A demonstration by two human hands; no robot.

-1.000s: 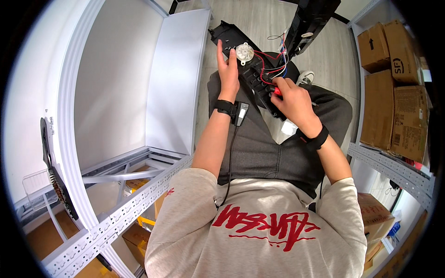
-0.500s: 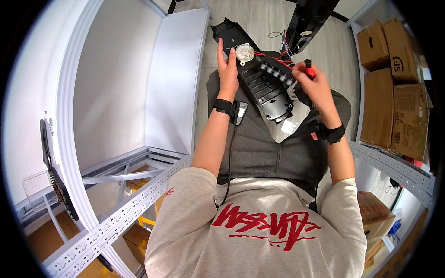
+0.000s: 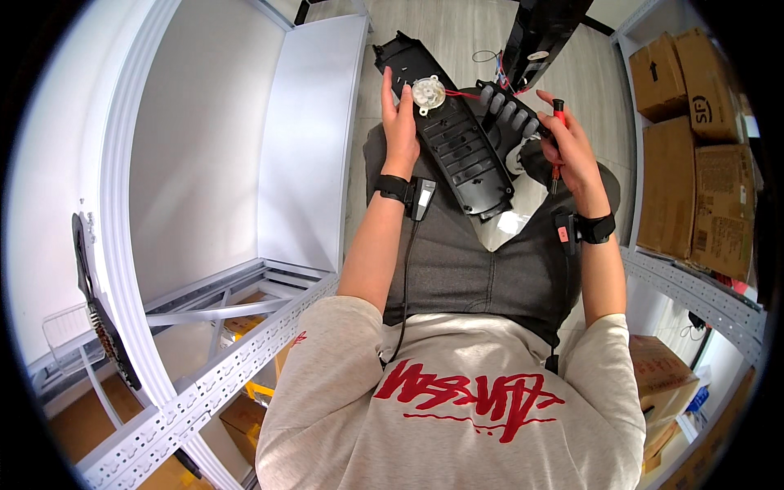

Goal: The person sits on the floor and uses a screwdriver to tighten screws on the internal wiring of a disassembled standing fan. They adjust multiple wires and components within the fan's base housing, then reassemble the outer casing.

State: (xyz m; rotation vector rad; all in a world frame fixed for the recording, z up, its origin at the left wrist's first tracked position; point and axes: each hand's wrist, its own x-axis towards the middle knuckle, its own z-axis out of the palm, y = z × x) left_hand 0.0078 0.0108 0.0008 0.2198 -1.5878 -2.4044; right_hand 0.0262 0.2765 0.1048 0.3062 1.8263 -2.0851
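Observation:
A long black plastic housing with ribbed slots lies slanted over my lap. My left hand grips its left edge near the far end, fingers reaching onto its inner face. Beside those fingertips rests a round whitish part with small ears and red wires. My right hand keeps a screwdriver with a red and black handle in the palm, its shaft pointing back toward me. The same hand pinches the right end of a black strip bearing a row of grey rounded knobs, tilted up right of the housing.
A tall glossy black unit stands ahead, with thin wires at its base. Cardboard boxes fill the shelf on my right. At left is a white rack panel. A cable runs from my left wristband.
My right hand has turned and shifted slightly right, swinging the knobbed strip up and away from the housing. The screwdriver shaft now shows. My left hand has hardly moved.

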